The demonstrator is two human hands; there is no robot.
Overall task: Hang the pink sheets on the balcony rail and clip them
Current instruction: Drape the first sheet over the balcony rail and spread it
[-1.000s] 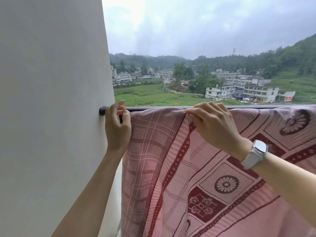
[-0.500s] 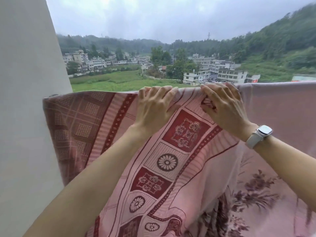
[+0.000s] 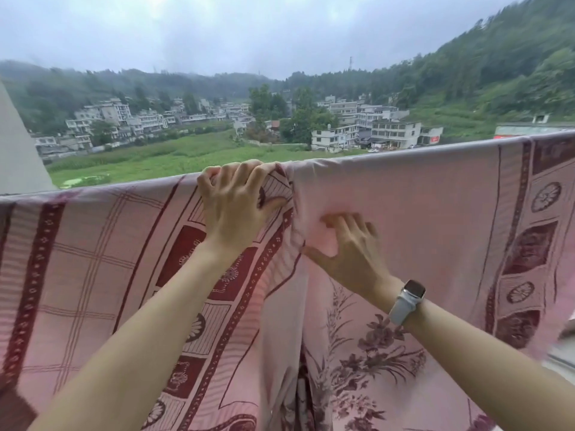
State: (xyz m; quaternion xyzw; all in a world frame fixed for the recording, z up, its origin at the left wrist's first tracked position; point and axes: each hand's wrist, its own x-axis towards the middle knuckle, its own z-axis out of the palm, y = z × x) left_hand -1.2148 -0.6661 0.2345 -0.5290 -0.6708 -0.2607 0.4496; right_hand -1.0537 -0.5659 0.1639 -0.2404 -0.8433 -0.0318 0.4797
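A pink sheet (image 3: 93, 259) with dark red checks and flower medallions hangs over the balcony rail, which it hides completely. My left hand (image 3: 236, 209) grips a bunched fold of the sheet at the top edge, fingers curled over the rail line. My right hand (image 3: 348, 247), with a white watch on the wrist, lies lower with fingers spread flat against the plain pink cloth (image 3: 420, 219) just right of the bunched fold. It is slightly blurred. No clip is visible.
A white wall (image 3: 18, 157) stands at the far left, where the rail ends. Beyond the rail lie a green field, buildings and wooded hills. The draped cloth runs on past the right edge of view.
The view and both hands have shifted right along the rail, away from the wall. My left hand now clutches a fold at the top; my right hand has dropped lower onto the cloth.
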